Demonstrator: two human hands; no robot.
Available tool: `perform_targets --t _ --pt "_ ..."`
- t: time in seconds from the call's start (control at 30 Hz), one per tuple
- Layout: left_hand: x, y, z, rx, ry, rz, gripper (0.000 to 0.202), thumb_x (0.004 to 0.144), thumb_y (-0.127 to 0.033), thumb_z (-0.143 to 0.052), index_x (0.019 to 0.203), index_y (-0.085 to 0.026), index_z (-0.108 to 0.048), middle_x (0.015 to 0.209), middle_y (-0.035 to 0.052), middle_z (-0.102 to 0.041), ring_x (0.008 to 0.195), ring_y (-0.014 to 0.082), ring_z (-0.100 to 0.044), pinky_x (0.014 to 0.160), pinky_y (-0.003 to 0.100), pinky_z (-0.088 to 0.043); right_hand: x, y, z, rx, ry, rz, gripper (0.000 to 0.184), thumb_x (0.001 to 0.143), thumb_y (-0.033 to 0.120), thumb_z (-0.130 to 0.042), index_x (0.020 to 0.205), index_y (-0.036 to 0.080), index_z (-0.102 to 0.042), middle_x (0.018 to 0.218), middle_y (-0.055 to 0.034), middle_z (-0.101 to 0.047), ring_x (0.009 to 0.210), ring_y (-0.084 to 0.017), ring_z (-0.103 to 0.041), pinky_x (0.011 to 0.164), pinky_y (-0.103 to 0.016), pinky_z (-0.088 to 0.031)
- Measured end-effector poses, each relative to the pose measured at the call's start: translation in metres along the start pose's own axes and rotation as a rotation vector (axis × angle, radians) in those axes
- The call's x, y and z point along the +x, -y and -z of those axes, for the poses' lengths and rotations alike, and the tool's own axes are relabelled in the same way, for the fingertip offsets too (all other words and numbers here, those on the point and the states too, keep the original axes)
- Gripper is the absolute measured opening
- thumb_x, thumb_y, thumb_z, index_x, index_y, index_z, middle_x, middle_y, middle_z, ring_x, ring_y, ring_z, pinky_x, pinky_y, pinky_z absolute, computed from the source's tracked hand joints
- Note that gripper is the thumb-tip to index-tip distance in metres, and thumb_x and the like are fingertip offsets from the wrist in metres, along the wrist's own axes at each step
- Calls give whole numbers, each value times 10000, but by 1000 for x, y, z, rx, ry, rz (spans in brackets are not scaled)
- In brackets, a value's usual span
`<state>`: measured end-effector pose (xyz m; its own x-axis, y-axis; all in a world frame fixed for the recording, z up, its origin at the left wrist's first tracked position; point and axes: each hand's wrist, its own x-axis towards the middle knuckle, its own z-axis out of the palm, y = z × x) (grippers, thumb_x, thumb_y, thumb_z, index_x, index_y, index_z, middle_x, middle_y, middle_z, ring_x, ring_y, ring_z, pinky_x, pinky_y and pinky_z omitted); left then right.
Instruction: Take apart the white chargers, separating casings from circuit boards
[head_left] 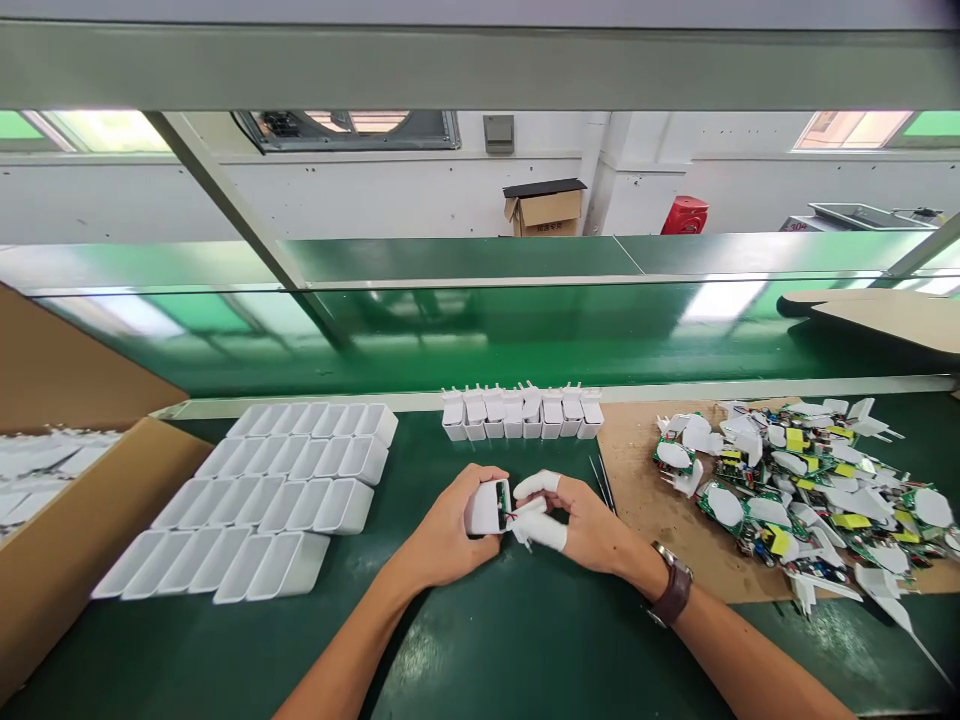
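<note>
My left hand [448,530] is closed around a white charger shell [486,508], its open side turned to the right. My right hand [577,522], with white finger cots on thumb and fingers and a brown watch on the wrist, pinches a white plug part [525,524] with thin wires right at the shell's opening. Both hands hover over the green mat [480,640] near the bench's middle.
Rows of empty white shells [277,500] lie on the left, beside a cardboard box [67,540]. A row of assembled chargers [521,412] stands behind my hands. On the right, brown cardboard [637,480] carries a heap of circuit boards with plugs [810,490]. Tweezers [601,482] lie by its edge.
</note>
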<state>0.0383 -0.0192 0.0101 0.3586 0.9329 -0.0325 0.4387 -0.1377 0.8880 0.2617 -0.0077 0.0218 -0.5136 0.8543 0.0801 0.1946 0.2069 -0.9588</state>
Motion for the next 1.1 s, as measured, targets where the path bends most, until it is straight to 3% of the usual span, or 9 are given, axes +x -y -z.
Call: perform_targets --t 0.07,0.17,0.33,0.5,0.67,0.8,0.87,0.97,1.1 --pt "0 5 -3 38 -11 -61 562 776 -200 -734 1308 -273 -568 1144 51 -619 927 203 -633 788 317 -528 -3 1 -3 -188 10 34 214 828 348 -765 960 235 -640 880 6 -673 728 -164 -627 687 -299 -546" --pt "2 9 -7 93 -12 -116 514 786 -225 -755 1276 -280 -609 1126 52 -626 936 210 -640 790 318 -530 -6 -3 -10 -368 18 53 183 783 224 -735 890 234 -587 853 15 -632 684 -151 -587 631 -272 -485" --pt "5 5 -7 146 19 -137 422 801 -204 -728 1208 -270 -642 1099 44 -659 937 205 -643 790 307 -532 -4 -4 -12 -403 29 65 214 686 114 -640 729 232 -466 738 39 -546 614 -123 -482 562 -247 -368" --pt "8 3 -3 162 81 -104 432 776 -198 -734 1193 -272 -649 1057 13 -658 898 180 -642 765 280 -521 -1 1 -5 -397 121 6 312 638 85 -632 655 222 -352 678 60 -456 585 -96 -361 536 -251 -277" --pt "12 -1 -2 148 111 -97 395 777 -240 -738 1164 -262 -661 1056 21 -670 909 187 -651 775 285 -525 -1 0 -1 -343 188 12 270 629 69 -680 673 211 -455 679 62 -520 603 -102 -445 569 -234 -342" --pt "10 0 0 165 76 -92 415 765 -306 -753 1166 -247 -664 1045 31 -681 886 199 -671 763 296 -550 -3 4 5 -391 170 22 152 766 209 -760 808 197 -615 820 8 -648 720 -145 -594 693 -244 -462" --pt "7 5 0 207 40 -106 423 786 -366 -745 1183 -249 -660 1051 35 -692 887 207 -687 763 302 -569 -7 11 12 -439 146 39 202 832 280 -766 986 191 -672 968 -37 -696 829 -175 -654 788 -266 -504" --pt "4 19 -2 316 -44 -205 424 820 -450 -732 1201 -278 -665 1127 40 -707 987 240 -708 831 316 -587 -24 22 31 -587 45 61 333 919 330 -714 1210 184 -645 1122 -88 -701 944 -202 -683 866 -291 -527" --pt "5 39 -4 455 -111 -340 410 884 -456 -671 1272 -328 -640 1196 42 -697 1003 257 -723 749 295 -597 -76 37 76 -810 -253 12 304 988 353 -626 1253 204 -636 1204 -97 -698 1081 -223 -676 960 -327 -519"
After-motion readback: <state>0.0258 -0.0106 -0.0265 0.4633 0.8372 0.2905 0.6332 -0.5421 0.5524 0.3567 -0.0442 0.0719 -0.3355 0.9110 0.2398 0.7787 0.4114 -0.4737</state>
